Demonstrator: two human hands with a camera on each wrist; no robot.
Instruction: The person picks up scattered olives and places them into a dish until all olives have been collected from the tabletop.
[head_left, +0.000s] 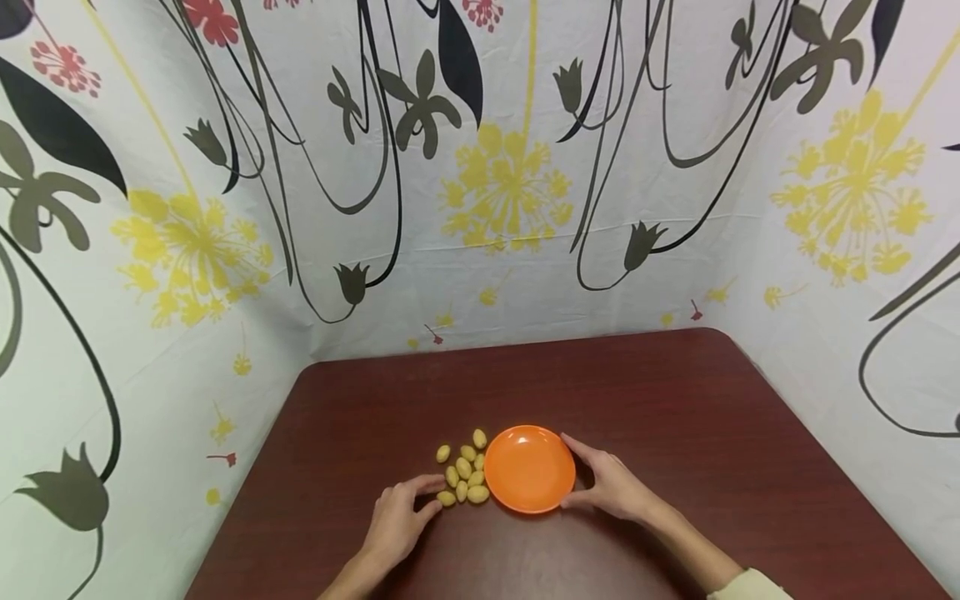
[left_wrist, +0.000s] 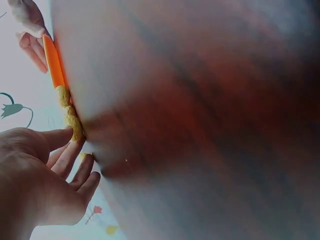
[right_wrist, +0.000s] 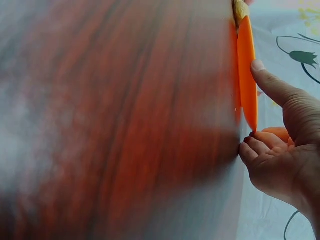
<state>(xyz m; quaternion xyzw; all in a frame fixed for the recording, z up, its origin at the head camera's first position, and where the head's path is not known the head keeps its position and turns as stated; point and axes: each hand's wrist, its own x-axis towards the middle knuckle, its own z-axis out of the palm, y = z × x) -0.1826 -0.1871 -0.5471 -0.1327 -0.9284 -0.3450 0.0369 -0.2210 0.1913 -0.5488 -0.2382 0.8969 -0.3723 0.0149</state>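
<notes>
A group of small yellow oval pieces, olive-like in shape, lies on the table left of a round orange plate. Thumb and forefinger of my left hand are spread at the lower left edge of the group, fingertips right at the nearest piece. The left wrist view shows the left thumb overlapping the end of the row of yellow pieces. My right hand holds the plate's right rim between thumb and fingers. Edge-on in the right wrist view, the plate sits low on the tabletop.
The dark red-brown table has rounded far corners. A white cloth with printed flowers hangs behind it and along both sides. A pale sleeve covers the right forearm near the bottom edge.
</notes>
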